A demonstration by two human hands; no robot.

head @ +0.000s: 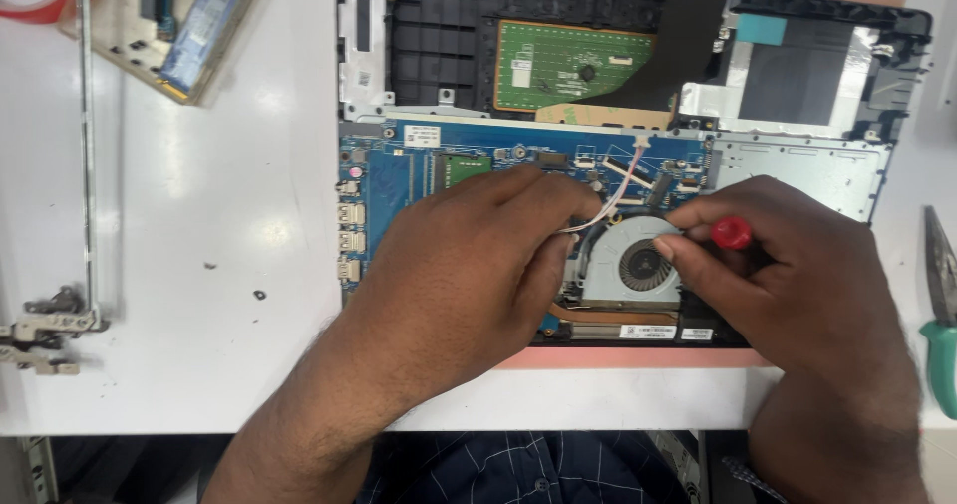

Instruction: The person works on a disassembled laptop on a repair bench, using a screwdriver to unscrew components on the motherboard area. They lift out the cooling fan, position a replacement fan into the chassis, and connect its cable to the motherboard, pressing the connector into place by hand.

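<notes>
An opened laptop chassis (638, 85) was laid on the white surface (199, 295), its blue mainboard (399, 180) exposed, and the grey cooling fan (638, 265) was taken as the landmark for all that follows. The left hand (469, 275) was rested on the mainboard just left of the fan, its fingers (543, 200) curled together and pinched on a thin bundle of white and red wires (618, 190) that ran up and to the right from the fan toward a small connector. The right hand (797, 275) was placed over the fan's right edge, its fingers clamped on a red-handled screwdriver (731, 233); the shaft and tip were hidden beneath the hand, so the exact screw could not be told. The step in hand was judged to be work on the fan's fastening, with the wires held clear. The next move was judged to call for the driver to be kept upright and seated, with the wires held lightly and not strained. Above the fan, a green touchpad board (568, 65) was seen in the upper half of the chassis. Far to the right of the fan, green-handled pliers (940, 315) were lain on the surface; far to the left, a metal hinge bracket (50, 325); up and to the left, a clear tray (179, 25) of parts
</notes>
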